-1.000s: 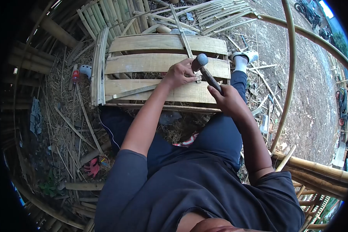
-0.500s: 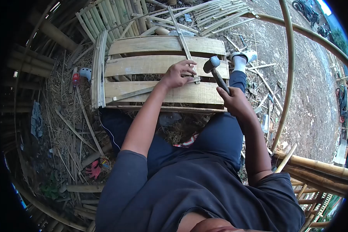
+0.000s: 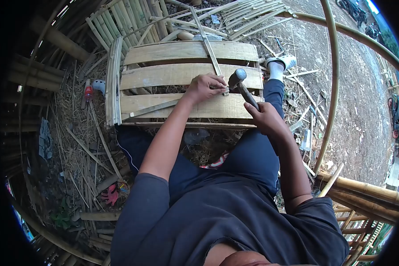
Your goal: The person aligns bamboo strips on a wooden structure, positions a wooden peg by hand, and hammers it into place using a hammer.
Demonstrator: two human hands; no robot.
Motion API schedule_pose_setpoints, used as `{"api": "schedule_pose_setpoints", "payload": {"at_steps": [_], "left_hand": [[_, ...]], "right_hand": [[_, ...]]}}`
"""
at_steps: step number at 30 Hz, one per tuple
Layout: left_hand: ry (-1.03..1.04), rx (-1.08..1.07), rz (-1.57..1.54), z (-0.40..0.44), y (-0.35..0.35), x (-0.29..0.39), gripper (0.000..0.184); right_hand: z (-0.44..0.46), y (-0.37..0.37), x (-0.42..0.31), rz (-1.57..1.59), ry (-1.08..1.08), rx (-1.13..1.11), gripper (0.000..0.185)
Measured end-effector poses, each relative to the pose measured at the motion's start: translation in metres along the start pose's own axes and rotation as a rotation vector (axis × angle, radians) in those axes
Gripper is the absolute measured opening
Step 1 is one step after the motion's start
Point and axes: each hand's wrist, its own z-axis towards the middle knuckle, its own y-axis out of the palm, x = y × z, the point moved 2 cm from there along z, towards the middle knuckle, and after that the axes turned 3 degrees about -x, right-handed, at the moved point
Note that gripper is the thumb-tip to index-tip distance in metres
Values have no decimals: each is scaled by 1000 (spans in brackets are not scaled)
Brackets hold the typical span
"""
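My right hand (image 3: 267,118) grips a hammer (image 3: 248,94) by its handle, its metal head raised close to the fingers of my left hand (image 3: 206,89). My left hand is closed in a pinch over the spot where two thin strips meet; what the fingertips hold is too small to make out. One long bamboo strip (image 3: 204,37) runs away from me, past the far edge of the slatted wooden bench (image 3: 164,75). A second strip (image 3: 153,107) slants across the nearest slat and passes beneath my left hand.
Several narrow strips (image 3: 114,84) stand bundled against the bench's left end. Bamboo panels (image 3: 252,17) lie beyond it. A curved bamboo pole (image 3: 331,88) rises on the right. A red bottle (image 3: 88,92) and a red glove (image 3: 111,195) lie on the littered ground at left.
The hammer head has moved slightly left and nearer to my left hand, with my right hand shifting left and down. The fingers of my left hand have drawn together into a pinch.
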Motion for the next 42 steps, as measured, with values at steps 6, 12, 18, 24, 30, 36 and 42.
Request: {"api": "schedule_pose_setpoints", "payload": {"at_steps": [6,12,18,24,30,36,42], "left_hand": [[6,-36,12,-2,-2,9,14],[12,-15,151,-5,-2,11,12],[-92,-3,0,-4,-1,13,15],[38,46,100,-1,1,5,16],[-81,2,21,-4,-4,17,17],[-18,28,85,1,-2,9,32],[-202,-73,75,-3,-3,11,52]], "right_hand": [[-6,0,-20,-68,-127,31,63],[7,18,-8,-245,-53,-6,63],[-22,4,-30,-123,-154,113,61],[7,17,-10,-258,-115,54,60],[-21,14,-28,-142,-246,187,56],[-4,27,-12,-305,-234,150,56],[-17,25,-27,-262,-209,184,57]]}}
